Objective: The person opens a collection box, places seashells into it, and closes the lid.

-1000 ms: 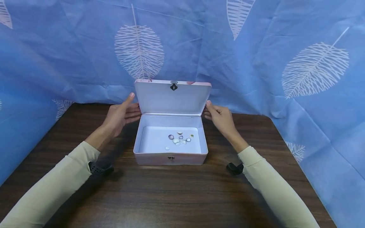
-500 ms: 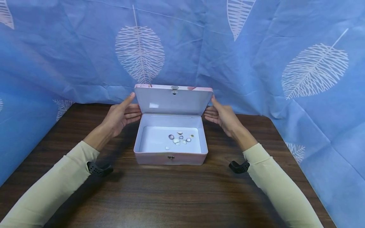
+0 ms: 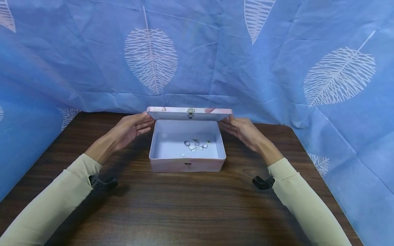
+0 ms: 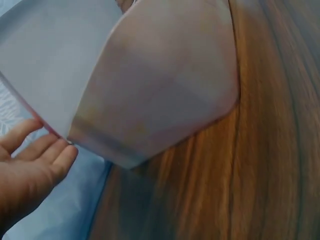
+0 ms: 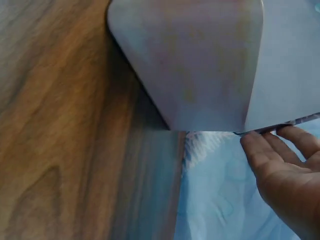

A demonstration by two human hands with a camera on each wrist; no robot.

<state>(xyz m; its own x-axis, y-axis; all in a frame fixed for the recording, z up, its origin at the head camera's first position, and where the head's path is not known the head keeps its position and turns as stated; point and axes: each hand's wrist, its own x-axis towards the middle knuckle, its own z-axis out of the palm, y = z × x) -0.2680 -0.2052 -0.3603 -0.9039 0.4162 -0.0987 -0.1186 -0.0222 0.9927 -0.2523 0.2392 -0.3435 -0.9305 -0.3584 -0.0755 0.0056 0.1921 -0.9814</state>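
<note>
A pale pink hinged tin box (image 3: 188,165) stands on the table with its lid (image 3: 172,111) tilted partway down toward the front. Several small shells (image 3: 192,148) lie on the white floor of the box. At the lid's left side is my left hand (image 3: 130,128), its fingertips against the lid edge near the back corner. My right hand (image 3: 244,131) touches the lid's right side in the same way. In the left wrist view, the fingers (image 4: 52,152) are extended along the lid edge. The right wrist view has the fingers (image 5: 265,147) under the lid edge, fairly straight.
The dark wood table (image 3: 191,208) extends in front of the box and to both sides. A blue cloth with white leaf prints (image 3: 197,54) hangs close behind the box. On each wrist is a black strap (image 3: 103,183).
The lid has swung from nearly upright down toward the front. Both hands follow it; the right hand has gone from near the hinge to the lid's side. The box shifts slightly back.
</note>
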